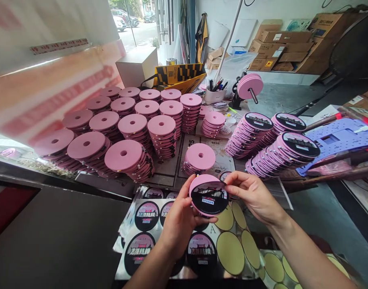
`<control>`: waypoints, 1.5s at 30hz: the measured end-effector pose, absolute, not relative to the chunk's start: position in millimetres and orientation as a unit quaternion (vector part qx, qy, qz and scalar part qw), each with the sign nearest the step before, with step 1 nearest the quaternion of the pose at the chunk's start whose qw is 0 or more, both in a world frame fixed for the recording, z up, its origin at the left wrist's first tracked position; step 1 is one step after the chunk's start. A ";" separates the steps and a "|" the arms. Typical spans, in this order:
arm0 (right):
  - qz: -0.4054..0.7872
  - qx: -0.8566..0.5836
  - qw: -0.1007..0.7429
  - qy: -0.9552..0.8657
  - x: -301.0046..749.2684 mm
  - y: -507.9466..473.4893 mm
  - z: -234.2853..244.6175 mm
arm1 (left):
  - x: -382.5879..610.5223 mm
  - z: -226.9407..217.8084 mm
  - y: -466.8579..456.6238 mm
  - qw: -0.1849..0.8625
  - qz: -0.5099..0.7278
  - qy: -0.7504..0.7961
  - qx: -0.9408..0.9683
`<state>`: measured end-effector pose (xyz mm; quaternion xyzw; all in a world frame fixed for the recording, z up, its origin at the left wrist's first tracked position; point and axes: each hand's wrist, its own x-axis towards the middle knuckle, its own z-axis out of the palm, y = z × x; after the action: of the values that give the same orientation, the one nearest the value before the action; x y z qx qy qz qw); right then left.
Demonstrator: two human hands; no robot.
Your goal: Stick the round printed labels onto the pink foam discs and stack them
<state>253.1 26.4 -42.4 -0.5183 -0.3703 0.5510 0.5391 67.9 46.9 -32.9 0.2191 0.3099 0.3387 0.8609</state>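
Note:
My left hand [178, 216] is wrapped around a pink foam disc [199, 181], its thumb and fingers on the rim. A round black label [210, 199] covers most of the disc's face, leaving a pink crescent at the upper left. The thumb and forefinger of my right hand [254, 196] pinch the label's upper right edge. Below both hands lies a sheet of round labels [212, 229], with pale yellow circles on its right side where labels have come off. Just beyond my left hand stands a short stack of pink discs [201, 157] with centre holes.
Many stacks of bare pink discs [123, 154] fill the table's left. Labelled stacks [283, 154] lean on the right, near a purple perforated board [343, 138]. Behind are a pen holder [214, 95], discs on a spindle [250, 85] and a yellow-black bag [180, 76].

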 end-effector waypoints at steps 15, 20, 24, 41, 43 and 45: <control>0.534 -0.522 0.543 -0.384 252.0 25.0 -44.8 | 68.9 -30.4 44.3 0.842 0.335 0.342 0.251; 0.522 -0.530 0.544 -0.388 251.1 25.1 -43.8 | 68.0 -32.6 43.8 0.842 0.337 0.336 0.256; 0.503 -0.540 0.550 -0.390 248.8 23.0 -43.2 | 67.5 -33.8 43.4 0.841 0.336 0.337 0.256; 0.378 -0.616 0.546 -0.424 233.1 18.9 -36.4 | 69.4 -36.7 36.2 0.812 0.361 0.332 0.316; 0.344 -0.636 0.527 -0.446 231.3 18.0 -36.2 | 69.2 -37.1 34.5 0.798 0.370 0.330 0.342; 0.291 -0.665 0.499 -0.474 229.4 16.8 -35.1 | 69.0 -37.3 33.1 0.780 0.379 0.335 0.370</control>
<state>229.4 16.8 -35.1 -0.6650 -0.4736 0.2912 0.4988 69.0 33.1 -37.3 0.3696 0.3346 0.3791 0.7795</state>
